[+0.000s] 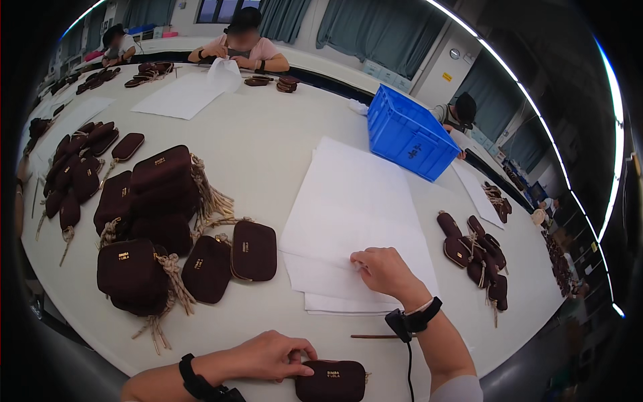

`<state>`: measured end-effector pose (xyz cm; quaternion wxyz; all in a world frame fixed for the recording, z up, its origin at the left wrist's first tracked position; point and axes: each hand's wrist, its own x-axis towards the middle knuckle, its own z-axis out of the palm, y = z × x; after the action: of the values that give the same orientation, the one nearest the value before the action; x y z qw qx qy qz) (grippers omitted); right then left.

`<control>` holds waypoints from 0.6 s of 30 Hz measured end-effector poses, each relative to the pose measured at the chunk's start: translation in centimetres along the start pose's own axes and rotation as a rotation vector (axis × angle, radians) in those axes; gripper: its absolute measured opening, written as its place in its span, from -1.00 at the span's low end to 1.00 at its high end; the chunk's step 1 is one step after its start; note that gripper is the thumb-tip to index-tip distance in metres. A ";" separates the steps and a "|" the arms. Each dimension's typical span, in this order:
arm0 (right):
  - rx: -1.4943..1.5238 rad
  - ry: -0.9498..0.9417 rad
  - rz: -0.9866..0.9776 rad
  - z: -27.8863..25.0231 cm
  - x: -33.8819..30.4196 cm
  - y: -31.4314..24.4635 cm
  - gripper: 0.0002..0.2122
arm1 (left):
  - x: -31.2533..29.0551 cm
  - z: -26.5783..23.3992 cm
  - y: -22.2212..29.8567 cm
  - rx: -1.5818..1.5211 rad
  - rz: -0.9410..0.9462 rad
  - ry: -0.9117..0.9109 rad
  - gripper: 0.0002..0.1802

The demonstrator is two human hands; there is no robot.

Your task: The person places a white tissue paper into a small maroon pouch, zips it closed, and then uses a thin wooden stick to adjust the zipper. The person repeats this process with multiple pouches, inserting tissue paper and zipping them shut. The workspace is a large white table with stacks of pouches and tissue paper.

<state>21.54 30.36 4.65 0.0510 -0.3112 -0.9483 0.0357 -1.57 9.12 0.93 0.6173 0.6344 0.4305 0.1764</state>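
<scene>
At the near edge of the table, my left hand (278,356) grips the left upper corner of a small dark brown zip pouch (331,383), thumb on its front and fingers behind. A beige cord tassel partly shows at the pouch's right end. Farther up and to the right, my right hand (385,271) is closed in a pinch over a stack of white paper sheets (348,201), at what looks like the edge of the top sheet. A thin brown stick (375,336) lies between the paper and the pouch, below my right wrist.
Brown pouches with cord tassels are piled (161,194) at left, with more (77,167) behind. Another cluster (479,254) lies right of the paper. A blue plastic crate (410,134) stands beyond the sheets. Across the table a person (244,47) handles white paper; others sit farther off.
</scene>
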 end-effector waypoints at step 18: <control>0.086 0.111 0.007 0.6 -0.3 0.8 -0.90 | -0.1 0.0 -0.1 -0.005 0.018 0.014 -0.61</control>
<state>22.19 30.82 3.95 0.1168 -0.3136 -0.9405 0.0591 -1.65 9.06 0.87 0.6143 0.6355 0.4286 0.1876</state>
